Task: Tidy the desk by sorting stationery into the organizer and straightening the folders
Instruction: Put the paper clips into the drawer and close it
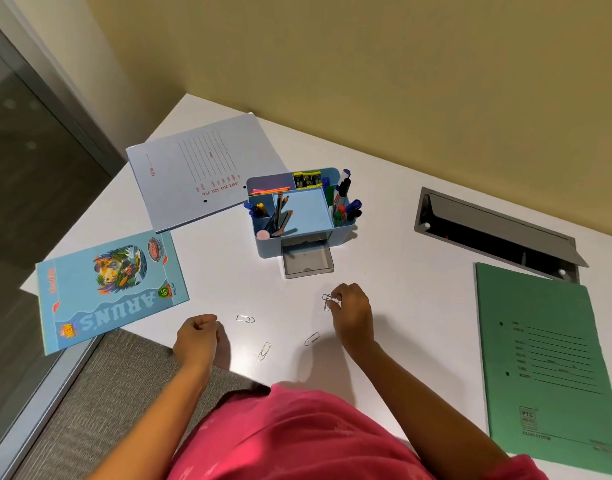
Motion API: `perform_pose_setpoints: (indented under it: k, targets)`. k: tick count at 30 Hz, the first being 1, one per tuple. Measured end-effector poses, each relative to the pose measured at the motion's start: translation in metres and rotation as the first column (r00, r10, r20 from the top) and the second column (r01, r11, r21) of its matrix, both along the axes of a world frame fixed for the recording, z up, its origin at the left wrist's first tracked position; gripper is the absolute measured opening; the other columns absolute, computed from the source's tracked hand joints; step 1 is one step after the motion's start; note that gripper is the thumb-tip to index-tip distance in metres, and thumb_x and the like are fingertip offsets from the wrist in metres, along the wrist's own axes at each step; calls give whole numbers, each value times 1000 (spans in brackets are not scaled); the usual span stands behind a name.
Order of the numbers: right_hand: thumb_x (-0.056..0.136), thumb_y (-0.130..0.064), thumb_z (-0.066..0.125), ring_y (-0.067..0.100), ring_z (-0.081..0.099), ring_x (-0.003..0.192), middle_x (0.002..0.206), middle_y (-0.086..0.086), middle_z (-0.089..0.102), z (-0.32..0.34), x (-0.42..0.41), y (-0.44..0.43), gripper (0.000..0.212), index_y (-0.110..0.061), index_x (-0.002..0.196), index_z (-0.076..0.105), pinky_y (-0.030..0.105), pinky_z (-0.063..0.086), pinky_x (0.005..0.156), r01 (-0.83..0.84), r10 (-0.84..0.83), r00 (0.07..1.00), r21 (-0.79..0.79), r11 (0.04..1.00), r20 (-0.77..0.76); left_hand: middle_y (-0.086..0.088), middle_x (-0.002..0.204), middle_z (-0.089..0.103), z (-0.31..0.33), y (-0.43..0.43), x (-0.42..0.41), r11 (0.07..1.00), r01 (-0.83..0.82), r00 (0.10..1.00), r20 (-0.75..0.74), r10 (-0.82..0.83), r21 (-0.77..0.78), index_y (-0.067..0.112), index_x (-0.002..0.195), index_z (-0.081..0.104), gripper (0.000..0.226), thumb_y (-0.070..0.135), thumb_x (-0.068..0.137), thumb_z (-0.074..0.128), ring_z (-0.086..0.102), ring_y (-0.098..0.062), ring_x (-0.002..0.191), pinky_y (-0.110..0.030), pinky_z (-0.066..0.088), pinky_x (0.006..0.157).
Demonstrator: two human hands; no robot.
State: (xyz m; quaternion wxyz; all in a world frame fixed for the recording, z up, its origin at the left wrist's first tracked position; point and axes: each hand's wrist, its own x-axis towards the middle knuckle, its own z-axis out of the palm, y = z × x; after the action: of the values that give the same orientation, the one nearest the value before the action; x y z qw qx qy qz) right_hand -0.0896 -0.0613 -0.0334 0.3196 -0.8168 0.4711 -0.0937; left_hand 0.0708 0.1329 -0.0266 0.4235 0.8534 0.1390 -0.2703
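Right hand point(353, 308) pinches paper clips point(329, 301), left hand point(197, 332) curled

**Corner desk under soft light**

A pale yellow painted wall point(367, 64) is rising behind the white smooth-topped desk point(401, 254) and meeting its far edge. At the right of the desk top, a grey metal cable hatch point(488, 233) is standing with its lid tilted open over a dark slot. At the left, a dark glass panel point(27, 168) is sitting in a light grey metal frame point(45, 400). Grey ribbed carpet point(117, 393) is covering the floor. Soft, even light is glancing off the desk's near edge.
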Motion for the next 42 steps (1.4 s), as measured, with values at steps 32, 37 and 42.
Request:
perform_pose_setpoints:
  k: [32, 37, 42]
  targets:
    - [78, 7, 55, 3, 63, 49, 87, 13, 69, 11, -38, -7, 27, -5, 98, 70, 0, 41, 59, 409, -472, 876, 361, 838, 104, 5, 96, 65, -5, -12, -2, 938, 345, 936, 92, -341, -33, 17, 103, 67, 20, 12, 91, 51, 55, -15, 90, -28, 39, 78]
    - [78, 4, 53, 7, 64, 49, 70, 14, 68, 19, -36, -12, 21, -4, 86, 71, 12, 47, 62, 486, -621, 768, 489, 724, 157, 0, 97, 67, -6, -10, -4, 897, 441, 887, 169, -430, -33, 14, 100, 65, 17, 5, 87, 57, 58, -18, 87, -28, 40, 79]
    - [81, 12, 54, 20, 65, 54, 70, 17, 67, 29, -13, -6, 19, 1, 89, 66, 31, 58, 60, 351, -499, 794, 408, 843, 346, -7, 93, 65, -8, -11, -5, 839, 543, 812, 236, -534, 30, 10, 100, 64, 19, 3, 83, 64, 59, -24, 82, -28, 40, 76]
